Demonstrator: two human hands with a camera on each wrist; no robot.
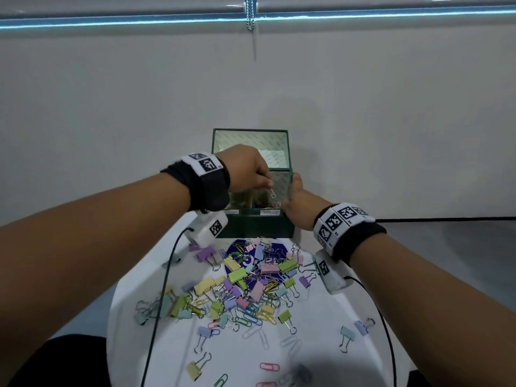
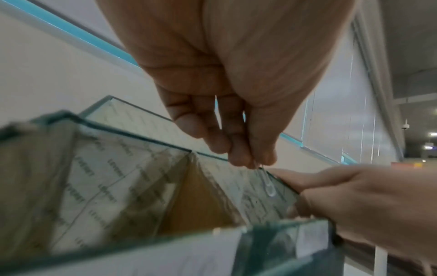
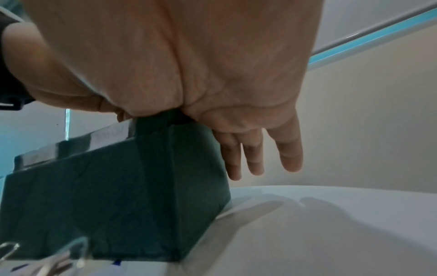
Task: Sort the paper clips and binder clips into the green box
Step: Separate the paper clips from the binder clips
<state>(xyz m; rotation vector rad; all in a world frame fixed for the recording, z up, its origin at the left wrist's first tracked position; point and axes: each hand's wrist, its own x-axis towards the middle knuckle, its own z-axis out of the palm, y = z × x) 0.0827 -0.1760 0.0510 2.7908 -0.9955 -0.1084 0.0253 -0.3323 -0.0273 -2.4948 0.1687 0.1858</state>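
The green box (image 1: 257, 227) stands at the far edge of the white table (image 1: 321, 344), lid upright. My left hand (image 1: 269, 184) hovers over its right compartment and pinches a pale paper clip (image 1: 272, 193) that dangles from the fingertips (image 2: 243, 160); the paper clip (image 2: 268, 183) hangs just inside the box (image 2: 141, 139). My right hand (image 1: 297, 196) holds the box's right wall, thumb on the rim. Its fingers (image 3: 250, 158) lie straight down the outside of the box (image 3: 118, 196). Several paper clips (image 1: 275, 205) lie in that compartment.
A pile of pastel binder clips and paper clips (image 1: 245, 280) covers the table's middle, partly on a blue sheet (image 1: 237, 247). Stray clips (image 1: 346, 335) lie nearer me. Black cables (image 1: 164, 275) run from both wrists across the table. A wall rises right behind the box.
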